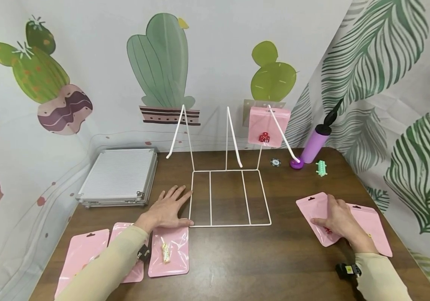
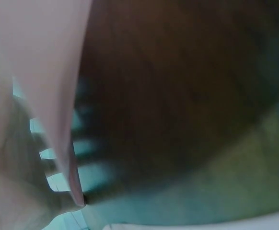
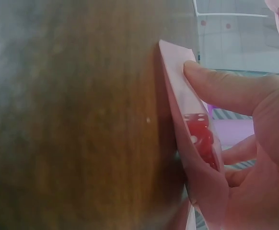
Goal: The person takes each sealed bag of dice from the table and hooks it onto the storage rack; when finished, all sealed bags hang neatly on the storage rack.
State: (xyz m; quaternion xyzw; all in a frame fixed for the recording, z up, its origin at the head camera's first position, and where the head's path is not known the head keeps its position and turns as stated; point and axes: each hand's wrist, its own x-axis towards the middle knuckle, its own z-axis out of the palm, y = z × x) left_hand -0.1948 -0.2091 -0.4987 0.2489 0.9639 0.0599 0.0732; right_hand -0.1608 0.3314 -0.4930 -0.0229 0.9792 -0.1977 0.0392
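Observation:
My right hand [image 1: 338,219] pinches a pink zip pouch [image 1: 313,211], thumb on one face and fingers at the other. Red dice [image 3: 200,136] show through the pouch, which stands tilted over the table in the right wrist view. It overlaps a second pink pouch [image 1: 374,228] at the right. With fingers spread, my left hand [image 1: 166,211] lies at the left side of a white wire rack [image 1: 230,225], fingertips and thumb right at its base wire. Just below that hand is a pink pouch [image 1: 177,259] with a small cream-coloured item inside.
On the rack's right hook hangs another pink pouch [image 1: 257,121] with red dice. Two more pouches [image 1: 85,246] lie at the left, partly under my sleeve. A silver case [image 1: 119,171] sits back left; a purple pump [image 1: 314,144], poker chip [image 1: 275,162] and green toy [image 1: 321,168] stand back right.

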